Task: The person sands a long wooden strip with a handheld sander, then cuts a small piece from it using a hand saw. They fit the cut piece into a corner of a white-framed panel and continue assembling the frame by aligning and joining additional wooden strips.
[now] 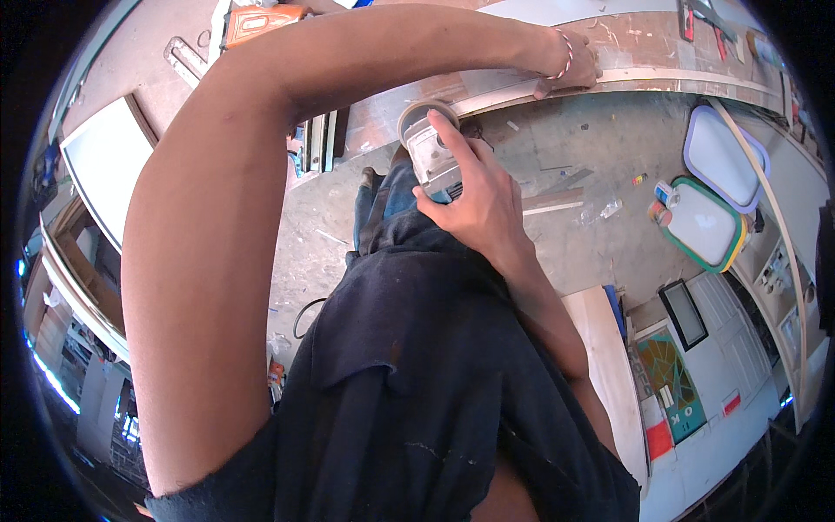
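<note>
My right hand (487,204) is wrapped around a small angle grinder (432,158) with a pale metal head, its index finger stretched along the head. The grinder's round disc (424,116) is at the near edge of the workbench, by the left end of a thin wooden strip (665,76). Whether the disc touches the strip I cannot tell. Reaching across to the right, my left hand (574,71) grips the strip along the bench edge, its thumb on the near side. A red and white cord circles that wrist.
An orange case (261,24) lies at the upper left. Red-handled tools (720,39) rest on the bench's far right. Two plastic-rimmed panels (709,222), cans (666,195) and scraps are on the floor at right. A pale board (600,348) stands beside my right arm.
</note>
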Motion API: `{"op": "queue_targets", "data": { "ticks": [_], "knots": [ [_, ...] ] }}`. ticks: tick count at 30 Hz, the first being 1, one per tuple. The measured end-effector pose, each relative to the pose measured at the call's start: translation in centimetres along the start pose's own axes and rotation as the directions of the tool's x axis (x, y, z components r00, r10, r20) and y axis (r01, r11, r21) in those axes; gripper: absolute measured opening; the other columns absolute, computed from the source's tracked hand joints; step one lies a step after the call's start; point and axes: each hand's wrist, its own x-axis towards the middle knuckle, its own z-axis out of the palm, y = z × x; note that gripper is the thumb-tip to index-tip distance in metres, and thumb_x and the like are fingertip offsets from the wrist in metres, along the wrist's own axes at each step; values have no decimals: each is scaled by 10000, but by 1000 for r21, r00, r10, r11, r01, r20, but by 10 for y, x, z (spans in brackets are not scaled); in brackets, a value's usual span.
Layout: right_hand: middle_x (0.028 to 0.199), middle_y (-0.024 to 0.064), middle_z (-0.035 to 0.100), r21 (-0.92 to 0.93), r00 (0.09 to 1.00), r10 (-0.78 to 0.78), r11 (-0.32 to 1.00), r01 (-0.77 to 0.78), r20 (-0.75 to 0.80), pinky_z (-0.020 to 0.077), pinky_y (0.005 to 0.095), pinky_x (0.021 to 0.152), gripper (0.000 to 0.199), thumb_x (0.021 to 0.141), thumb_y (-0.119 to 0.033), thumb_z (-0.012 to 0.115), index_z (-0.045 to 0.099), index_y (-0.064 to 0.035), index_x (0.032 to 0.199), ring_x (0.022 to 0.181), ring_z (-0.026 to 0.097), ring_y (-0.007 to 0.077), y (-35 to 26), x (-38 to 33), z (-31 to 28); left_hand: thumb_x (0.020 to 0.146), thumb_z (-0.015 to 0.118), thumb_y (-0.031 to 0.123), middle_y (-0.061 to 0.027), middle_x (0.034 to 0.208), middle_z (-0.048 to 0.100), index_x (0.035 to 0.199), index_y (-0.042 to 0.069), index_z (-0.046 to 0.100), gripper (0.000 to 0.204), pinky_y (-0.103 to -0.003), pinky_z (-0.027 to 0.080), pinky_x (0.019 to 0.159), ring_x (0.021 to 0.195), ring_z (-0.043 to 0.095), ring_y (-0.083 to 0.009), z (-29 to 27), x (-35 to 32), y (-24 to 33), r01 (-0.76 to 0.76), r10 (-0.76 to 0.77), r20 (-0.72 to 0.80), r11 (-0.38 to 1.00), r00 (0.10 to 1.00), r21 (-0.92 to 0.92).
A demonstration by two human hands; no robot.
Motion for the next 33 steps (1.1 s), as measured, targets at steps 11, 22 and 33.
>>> {"op": "queue_targets", "data": {
  "ticks": [11, 22, 33],
  "knots": [
    [1054, 186, 613, -4, 985, -33, 999, 33, -169, 537, 491, 815, 876, 720, -225, 811, 398, -288, 1491, 960, 645, 396, 25, 4, -7, 609, 884, 364, -8, 1288, 533, 1290, 126, 593, 778, -488, 456, 1045, 1260, 548, -265, -1, -2, 1, 4, -6, 59, 999, 998, 38],
    [1229, 200, 603, 12, 998, 9, 1000, -9, -63, 517, 480, 901, 855, 722, -206, 811, 422, -236, 1483, 1089, 622, 415, 12, -2, 3, 682, 870, 376, -12, 1317, 531, 1333, 149, 564, 754, -483, 419, 1082, 1299, 522, -260, 1, 4, 2, -8, 3, 74, 998, 997, 69],
    [1249, 211, 620, 81, 987, 27, 997, -15, -157, 511, 476, 933, 846, 732, -208, 806, 420, -200, 1485, 1135, 620, 406, 22, -1, -4, 779, 783, 467, -57, 1237, 629, 1226, 126, 664, 575, -487, 448, 1020, 1192, 609, -285, -8, 2, 4, -11, 8, 57, 999, 998, 41]
  ]
}}
